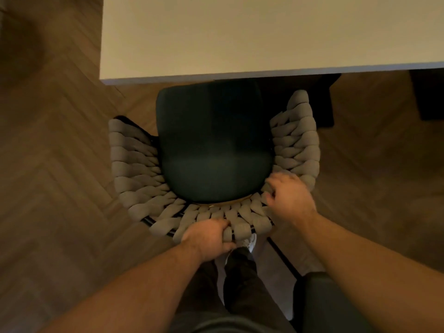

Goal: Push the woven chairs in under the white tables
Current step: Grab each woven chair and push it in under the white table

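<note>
A woven chair (134,159) with thick grey braided back and arms and a dark green seat cushion (213,145) stands right below me. Its front edge just reaches the near edge of the white table (240,32); most of the seat lies outside. My left hand (209,236) grips the top of the woven backrest at its middle, fingers curled over the rim. My right hand (288,198) holds the backrest further right, fingers curled over the weave beside the cushion.
Herringbone wood floor (52,164) spreads to the left and right. A dark table leg (324,102) stands behind the chair's right arm, another dark shape (430,94) at far right. My legs and a white shoe (249,243) are just behind the chair.
</note>
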